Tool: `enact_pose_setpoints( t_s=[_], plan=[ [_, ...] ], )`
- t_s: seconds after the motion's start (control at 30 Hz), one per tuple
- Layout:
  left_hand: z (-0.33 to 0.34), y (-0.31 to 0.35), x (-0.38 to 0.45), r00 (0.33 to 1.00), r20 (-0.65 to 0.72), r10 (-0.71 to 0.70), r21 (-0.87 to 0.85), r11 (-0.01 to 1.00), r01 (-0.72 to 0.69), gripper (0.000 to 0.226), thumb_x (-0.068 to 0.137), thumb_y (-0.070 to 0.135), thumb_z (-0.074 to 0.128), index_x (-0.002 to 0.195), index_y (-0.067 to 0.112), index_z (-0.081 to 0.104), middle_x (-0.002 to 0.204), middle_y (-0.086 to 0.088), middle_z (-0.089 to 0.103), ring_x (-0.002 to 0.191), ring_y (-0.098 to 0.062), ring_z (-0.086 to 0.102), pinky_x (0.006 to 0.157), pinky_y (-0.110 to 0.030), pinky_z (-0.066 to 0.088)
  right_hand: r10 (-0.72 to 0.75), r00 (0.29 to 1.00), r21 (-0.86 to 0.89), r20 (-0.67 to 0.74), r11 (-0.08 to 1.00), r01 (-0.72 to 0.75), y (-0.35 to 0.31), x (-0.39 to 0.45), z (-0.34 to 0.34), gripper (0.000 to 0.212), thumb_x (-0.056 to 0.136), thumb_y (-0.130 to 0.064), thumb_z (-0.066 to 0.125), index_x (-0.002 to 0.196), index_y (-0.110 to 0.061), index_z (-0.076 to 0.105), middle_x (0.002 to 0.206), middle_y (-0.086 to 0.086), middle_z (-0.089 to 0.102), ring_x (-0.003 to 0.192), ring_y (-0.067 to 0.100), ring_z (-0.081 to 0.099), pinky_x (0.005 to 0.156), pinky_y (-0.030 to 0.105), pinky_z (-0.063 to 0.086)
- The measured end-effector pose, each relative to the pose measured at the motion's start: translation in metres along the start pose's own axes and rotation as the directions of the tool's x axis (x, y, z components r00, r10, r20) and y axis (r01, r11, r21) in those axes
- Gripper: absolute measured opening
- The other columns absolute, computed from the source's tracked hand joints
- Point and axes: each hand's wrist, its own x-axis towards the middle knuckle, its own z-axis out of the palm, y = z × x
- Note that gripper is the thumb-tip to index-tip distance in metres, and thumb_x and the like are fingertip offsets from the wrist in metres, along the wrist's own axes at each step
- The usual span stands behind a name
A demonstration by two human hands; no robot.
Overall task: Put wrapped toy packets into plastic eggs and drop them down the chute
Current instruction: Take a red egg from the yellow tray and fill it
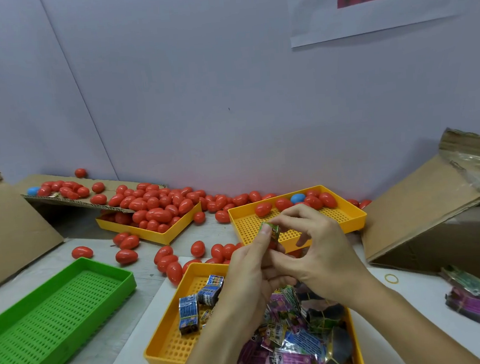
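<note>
head view: the left hand (249, 263) and right hand (314, 250) meet above the near yellow tray (166, 351), fingertips pinching a small wrapped packet (272, 231). it looks light, crinkly, slippery; best pinched at its folded edges.

Loose red eggs (164, 255) litter the surface (103, 250) between the green tray (61, 296) and the far yellow tray (347, 216), so any low path there is blocked. The perforated floor of that far tray lies mostly bare at its near half (eggs crowd only its back wall). On the right a tilted cardboard box (425, 219) walls off the edge, while bare surface shows beside the rubber band (391, 278).
</note>
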Motion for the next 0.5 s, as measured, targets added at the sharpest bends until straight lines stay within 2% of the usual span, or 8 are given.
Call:
enact_pose_setpoints(
  t_s=[0.07, 0.13, 0.23, 0.3, 0.37, 0.5],
  plan=[
    [-0.0001, 0.0014, 0.0003, 1.0, 0.009, -0.021, -0.111, 0.994, 0.022, 0.048, 0.084, 0.047, 0.059, 0.09, 0.002, 0.072, 0.075, -0.017, 0.068, 0.071, -0.028, 0.071, 0.067, -0.041, 0.057, 0.016, 1.0, 0.044, 0.016, 0.999, -0.016, -0.0004, 0.0, -0.0007, 0.035, 0.076, -0.027, 0.082, 0.109, -0.024, 0.073, 0.103, -0.017, 0.061, 0.103, 0.008, 0.059, 0.07, 0.018, 0.047],
    [0.0002, 0.0031, 0.0, 0.999, 0.038, -0.018, -0.156, 0.988, 0.024, 0.042, 0.085, 0.044, 0.057, 0.083, 0.008, 0.078, 0.075, -0.016, 0.069, 0.071, -0.027, 0.071, 0.068, -0.041, 0.058, 0.025, 0.999, 0.065, 0.035, 0.998, -0.027, 0.0003, -0.0001, -0.0018, 0.037, 0.075, -0.027, 0.084, 0.11, -0.025, 0.073, 0.104, -0.019, 0.061, 0.105, 0.008, 0.059, 0.072, 0.018, 0.047],
    [0.0023, 0.0013, 0.0004, 1.0, 0.006, -0.022, -0.139, 0.99, 0.022, 0.04, 0.084, 0.042, 0.057, 0.066, 0.012, 0.076, 0.068, -0.011, 0.066, 0.068, -0.025, 0.072, 0.068, -0.041, 0.056, 0.022, 0.999, 0.064, 0.046, 0.998, -0.025, 0.0022, 0.0003, -0.0031, 0.039, 0.076, -0.026, 0.083, 0.113, -0.022, 0.073, 0.107, -0.016, 0.062, 0.106, 0.005, 0.058, 0.07, 0.013, 0.047],
    [0.0038, -0.0008, 0.0006, 0.999, -0.043, -0.029, -0.11, 0.994, 0.024, 0.043, 0.085, 0.044, 0.057, 0.065, 0.01, 0.073, 0.065, -0.011, 0.062, 0.067, -0.028, 0.072, 0.061, -0.039, 0.058, 0.014, 0.999, 0.072, 0.05, 0.997, -0.018, 0.003, 0.0003, -0.0032, 0.039, 0.076, -0.024, 0.083, 0.113, -0.018, 0.073, 0.107, -0.011, 0.063, 0.105, 0.004, 0.058, 0.069, 0.007, 0.046],
    [0.0037, -0.0018, 0.0007, 0.998, -0.059, -0.03, -0.069, 0.997, 0.026, 0.046, 0.085, 0.048, 0.056, 0.063, 0.011, 0.071, 0.061, -0.01, 0.06, 0.06, -0.027, 0.07, 0.053, -0.034, 0.058, 0.006, 0.999, 0.041, 0.044, 0.999, -0.007, 0.0032, 0.0005, -0.003, 0.039, 0.076, -0.026, 0.082, 0.113, -0.019, 0.072, 0.106, -0.013, 0.062, 0.105, 0.004, 0.058, 0.073, 0.007, 0.045],
    [0.0022, -0.0033, 0.0013, 0.999, -0.048, 0.01, 0.006, 1.0, -0.009, 0.051, 0.085, 0.054, 0.053, 0.06, 0.014, 0.071, 0.056, -0.009, 0.061, 0.052, -0.024, 0.066, 0.05, -0.031, 0.056, 0.005, 1.0, 0.019, 0.026, 1.0, -0.006, 0.0039, -0.0002, -0.001, 0.04, 0.078, -0.028, 0.081, 0.116, -0.018, 0.072, 0.106, -0.016, 0.061, 0.106, 0.002, 0.057, 0.077, 0.008, 0.042]
  ],
)
